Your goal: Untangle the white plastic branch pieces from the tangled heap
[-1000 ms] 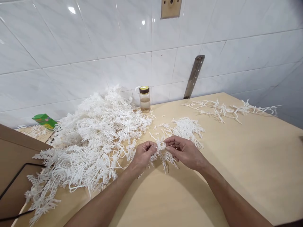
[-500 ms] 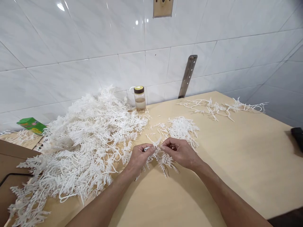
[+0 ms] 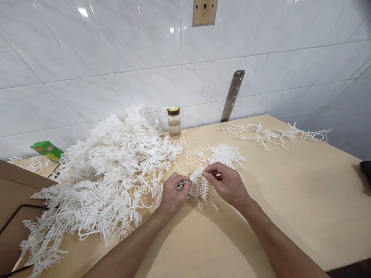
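Note:
My left hand (image 3: 174,194) is closed on a white branched plastic piece (image 3: 197,173), with thin white tips showing between the fingers. My right hand (image 3: 227,184) is a short way to the right, thumb and forefinger pinched together beside that piece. Whatever sits in this pinch is too small to make out. Under and between the hands lie more white branched pieces (image 3: 202,189), partly hidden. Just beyond the right hand is a small heap of short white plastic bits (image 3: 226,154). A large tangled pile of white branched pieces (image 3: 113,170) spreads to the left of my left hand.
Against the tiled wall stands a water bottle (image 3: 174,125) with a dark and yellow lid. Bare white stems (image 3: 268,135) lie at the back right of the wooden table (image 3: 304,200). At left are a green carton (image 3: 48,150) and a cardboard box (image 3: 17,193). A dark object (image 3: 365,170) lies far right.
My hands have moved slightly apart; the right one has drawn back to the right. The left fingers have curled more tightly. The whole view has shifted a little.

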`<state>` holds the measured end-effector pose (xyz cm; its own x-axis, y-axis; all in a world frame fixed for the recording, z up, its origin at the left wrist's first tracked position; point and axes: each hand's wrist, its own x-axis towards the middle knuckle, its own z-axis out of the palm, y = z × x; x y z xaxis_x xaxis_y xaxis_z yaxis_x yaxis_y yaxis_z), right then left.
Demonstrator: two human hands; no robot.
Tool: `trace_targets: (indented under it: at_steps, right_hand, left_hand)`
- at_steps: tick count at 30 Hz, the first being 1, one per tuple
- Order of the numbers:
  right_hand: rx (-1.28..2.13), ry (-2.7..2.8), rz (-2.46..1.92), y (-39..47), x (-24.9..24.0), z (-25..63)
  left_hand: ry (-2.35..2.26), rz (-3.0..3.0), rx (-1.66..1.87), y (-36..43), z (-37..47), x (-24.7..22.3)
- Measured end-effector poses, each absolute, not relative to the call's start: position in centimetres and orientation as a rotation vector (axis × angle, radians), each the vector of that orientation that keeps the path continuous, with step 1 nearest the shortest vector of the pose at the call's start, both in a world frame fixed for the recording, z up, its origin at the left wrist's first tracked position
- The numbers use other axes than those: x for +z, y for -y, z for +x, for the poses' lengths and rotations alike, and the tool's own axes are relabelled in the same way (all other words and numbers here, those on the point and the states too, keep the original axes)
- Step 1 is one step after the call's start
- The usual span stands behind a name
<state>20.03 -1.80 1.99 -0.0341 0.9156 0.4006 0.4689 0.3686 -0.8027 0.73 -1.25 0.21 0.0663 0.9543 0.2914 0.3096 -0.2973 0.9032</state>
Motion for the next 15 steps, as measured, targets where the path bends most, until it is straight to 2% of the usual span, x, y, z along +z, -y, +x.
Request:
trace_targets:
  at_steps: [7, 15]
  right_hand:
    - [0.484, 1.870, -1.181, 2.0, 0.5, 17.8]
    - [0.488, 1.855, -1.205, 2.0, 0.3, 17.5]
  left_hand:
    - [-1.246, 1.749, 1.248, 1.6, 0.7, -0.1]
    - [-1.260, 1.928, 1.174, 1.8, 0.6, -0.3]
